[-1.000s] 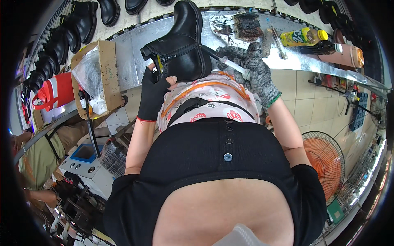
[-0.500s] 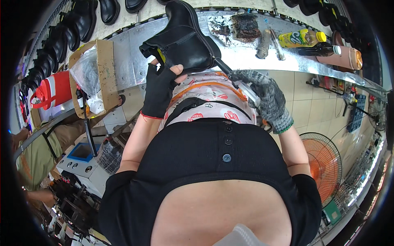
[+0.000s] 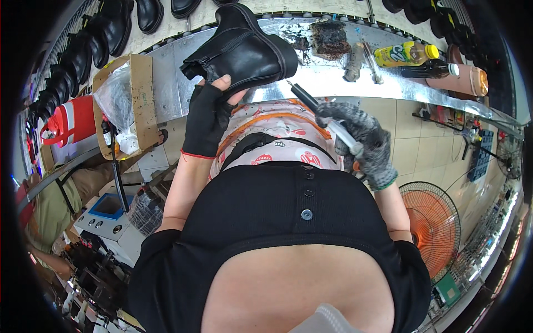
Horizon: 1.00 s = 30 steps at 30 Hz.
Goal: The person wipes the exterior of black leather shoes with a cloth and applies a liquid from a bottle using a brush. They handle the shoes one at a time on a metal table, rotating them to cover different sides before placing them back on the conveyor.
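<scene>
A black ankle boot (image 3: 244,58) lies on its side, tilted, at the near edge of the metal bench, its shaft pointing up and away. My left hand (image 3: 206,117), in a black fingerless glove, is closed on the boot's near left end, with the thumb on top. My right hand (image 3: 366,141), in a grey knitted glove, grips a pen-like tool (image 3: 303,95) with a black barrel, a thin pointed tip and a pale silver rear part. The tip is just off the boot's sole edge. My right fingers partly cover the tool's middle.
A blackened pad (image 3: 330,40), a dirty brush-like stick (image 3: 354,62), a yellow-labelled bottle (image 3: 405,54) and a dark bottle (image 3: 427,69) are on the bench (image 3: 311,83). An open carton (image 3: 145,102) stands left. An orange fan (image 3: 430,227) is at lower right. Other boots (image 3: 114,28) line the back.
The boot has shifted slightly left and turned in my left hand. The tool's tip, earlier against the boot's sole edge, is now apart from it, and my right hand has moved slightly down and right.
</scene>
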### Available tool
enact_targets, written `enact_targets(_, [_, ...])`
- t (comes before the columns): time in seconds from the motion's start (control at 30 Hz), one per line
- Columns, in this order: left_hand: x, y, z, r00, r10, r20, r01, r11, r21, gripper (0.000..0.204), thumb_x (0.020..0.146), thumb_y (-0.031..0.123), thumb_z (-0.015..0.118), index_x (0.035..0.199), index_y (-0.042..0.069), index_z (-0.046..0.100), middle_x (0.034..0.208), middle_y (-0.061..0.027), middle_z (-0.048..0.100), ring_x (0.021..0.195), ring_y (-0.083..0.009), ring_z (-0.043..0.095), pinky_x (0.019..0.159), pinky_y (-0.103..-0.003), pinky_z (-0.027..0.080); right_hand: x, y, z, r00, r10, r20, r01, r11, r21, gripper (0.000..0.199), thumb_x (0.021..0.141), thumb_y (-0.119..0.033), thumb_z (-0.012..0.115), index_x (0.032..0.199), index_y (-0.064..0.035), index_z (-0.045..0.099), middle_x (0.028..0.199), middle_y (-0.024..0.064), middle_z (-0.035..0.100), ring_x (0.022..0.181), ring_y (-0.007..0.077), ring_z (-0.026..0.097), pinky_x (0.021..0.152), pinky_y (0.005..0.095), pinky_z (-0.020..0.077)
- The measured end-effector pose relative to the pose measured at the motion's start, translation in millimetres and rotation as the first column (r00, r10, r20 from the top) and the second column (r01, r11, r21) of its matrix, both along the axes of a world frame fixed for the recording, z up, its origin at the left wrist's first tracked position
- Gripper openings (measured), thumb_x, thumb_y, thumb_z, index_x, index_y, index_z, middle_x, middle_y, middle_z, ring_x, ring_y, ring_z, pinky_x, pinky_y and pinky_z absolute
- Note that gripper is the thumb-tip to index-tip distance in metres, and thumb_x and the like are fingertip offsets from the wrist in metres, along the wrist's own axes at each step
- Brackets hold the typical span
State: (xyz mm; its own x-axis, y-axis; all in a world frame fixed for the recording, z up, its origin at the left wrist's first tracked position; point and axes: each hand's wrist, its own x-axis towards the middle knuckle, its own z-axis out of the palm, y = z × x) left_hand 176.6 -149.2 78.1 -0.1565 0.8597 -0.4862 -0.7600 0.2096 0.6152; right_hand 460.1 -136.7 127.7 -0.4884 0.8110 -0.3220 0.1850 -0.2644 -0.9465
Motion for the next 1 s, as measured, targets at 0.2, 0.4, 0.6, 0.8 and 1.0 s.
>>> enact_targets(0.2, [-73,1,-16,0.916,-0.057,-0.397,0.049,0.998,-0.03,0.038,0.08,0.022,0.065,0.11,0.001,0.056,0.089,-0.008,0.063,0.064,-0.0126,0.061,0.051,-0.019,0.048,19,19,-45,0.981,-0.193,0.016,0.193,0.976,-0.099,0.064,0.083,-0.013,0.063,0.139,-0.005,0.032,0.096,0.0053,0.058,0.072,0.0084,0.056,0.063,0.0212,0.0493])
enact_targets(0.4, [-128,49,-30,0.013,0.399,-0.917,-0.256,0.888,0.383,0.023,0.081,0.021,0.071,0.078,-0.002,0.067,0.064,-0.0002,0.06,0.058,-0.0057,0.05,0.057,-0.022,0.04,10,30,-113,0.913,-0.409,-0.012,0.405,0.908,-0.112,0.057,0.088,-0.006,0.056,0.139,-0.0094,0.032,0.09,0.0036,0.058,0.068,0.0072,0.053,0.058,0.0213,0.0482])
enact_targets(0.6, [-141,65,-61,0.227,0.483,-0.846,-0.333,0.854,0.399,0.015,0.08,0.011,0.069,0.088,-0.001,0.063,0.078,-0.0046,0.062,0.07,-0.0096,0.056,0.064,-0.022,0.044,-15,34,-151,0.862,-0.484,-0.151,0.468,0.874,-0.129,0.032,0.091,-0.011,0.055,0.121,-0.0087,0.045,0.083,0.0015,0.058,0.063,0.007,0.055,0.048,0.0215,0.045])
enact_targets(0.8, [-143,53,-74,0.326,0.582,-0.745,-0.368,0.804,0.467,0.017,0.081,0.006,0.067,0.095,0.0,0.06,0.083,-0.0056,0.062,0.073,-0.0112,0.058,0.067,-0.021,0.046,-18,33,-172,0.835,-0.549,-0.028,0.542,0.831,-0.122,0.035,0.089,-0.013,0.056,0.123,-0.0087,0.048,0.082,0.0014,0.059,0.056,0.0061,0.052,0.046,0.0219,0.0436])
enact_targets(1.0, [-129,55,-69,0.261,0.596,-0.76,-0.228,0.803,0.551,0.028,0.081,0.01,0.067,0.106,-0.001,0.057,0.099,-0.0118,0.061,0.09,-0.0178,0.058,0.082,-0.027,0.045,-17,34,-172,0.844,-0.537,0.0,0.533,0.838,-0.116,0.036,0.089,-0.015,0.056,0.123,-0.0088,0.048,0.079,0.0016,0.059,0.052,0.0059,0.051,0.044,0.0216,0.0426])
